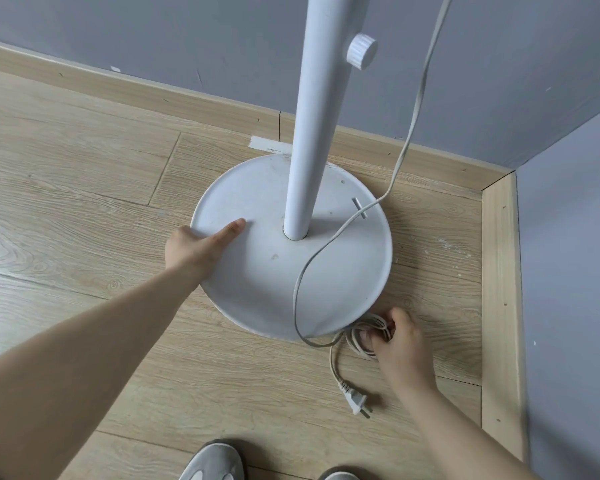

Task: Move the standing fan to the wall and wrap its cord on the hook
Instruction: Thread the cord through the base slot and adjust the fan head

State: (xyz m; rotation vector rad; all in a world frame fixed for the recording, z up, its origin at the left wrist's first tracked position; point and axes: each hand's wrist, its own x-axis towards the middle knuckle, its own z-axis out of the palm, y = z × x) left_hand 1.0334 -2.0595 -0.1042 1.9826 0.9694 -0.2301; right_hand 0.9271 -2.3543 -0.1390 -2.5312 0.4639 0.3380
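The standing fan [307, 168] stands on the wooden floor [84, 202] in a corner of the room. The far edge of its round white base [257, 271] lies just beside the skirting board [118, 88] of the far grey wall [153, 29]. A second grey wall [568, 237] closes the corner on the right. The white pole [317, 81] rises from the middle of the base and leaves the picture at the top, with a ribbed white knob [362, 51] on its right side.

The left hand [198, 247] grips the left rim of the base. Its thumb lies flat on the top surface, pointing towards the pole, and its fingers are hidden under the edge.

The white cord [355, 336] comes down from the upper right, well clear of the pole. It crosses the right part of the base by a small raised clip [359, 208] and curves to the near edge. There it is gathered into several loops on the floor, touching the near right rim of the base. The right hand [399, 341] holds these loops, with its fingers curled around the bundle. A short tail of cord runs from the loops towards the near side and ends in a two-pin plug [355, 400], which lies on the floor just left of the right wrist.

The toes of two grey shoes [215, 459] show at the near edge.
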